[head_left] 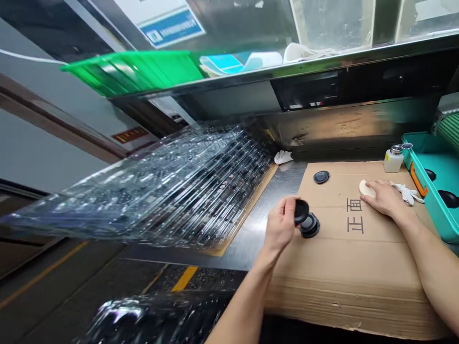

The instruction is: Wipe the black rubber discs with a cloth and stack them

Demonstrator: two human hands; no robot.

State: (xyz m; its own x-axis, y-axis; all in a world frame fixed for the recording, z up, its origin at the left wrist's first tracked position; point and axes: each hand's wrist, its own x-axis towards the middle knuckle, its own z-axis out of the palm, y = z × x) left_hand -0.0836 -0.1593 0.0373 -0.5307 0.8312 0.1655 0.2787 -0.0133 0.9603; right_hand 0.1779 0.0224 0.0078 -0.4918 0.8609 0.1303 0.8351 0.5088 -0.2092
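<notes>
While your left hand (281, 229) pinches a round black cap (301, 210) between thumb and fingertips, that cap sits tilted just above a second black round part (310, 226), which rests on the cardboard sheet (344, 267). Cap and lower part look to be touching or nearly so; you cannot tell which from this view. Fingers of the left hand are curled closed on the cap's left edge, wrist coming in from the near side.

Your right hand (382, 197) lies palm-down on the cardboard to the right, fingers loosely bent over a pale oval pad (366, 188). Only the pad's left end shows; the grip looks light, fingers partly closed over it.

Farther on the cardboard, a third black disc (321, 177) lies flat, well apart from both hands. Two printed characters (355, 215) sit between the hands. A white glove (405, 192) lies just right of the right hand, and a small white bottle with a metal top (393, 159) stands at the far right corner of the cardboard.

At the right edge, a teal tray (435, 200) holds more dark round parts (448, 198). To the left, a stack of clear plastic trays (172, 186), blurred, lies on the steel bench (251, 234). A crumpled white cloth (283, 156) sits far behind. Overhead, a green bin (136, 71) rests on a shelf.
</notes>
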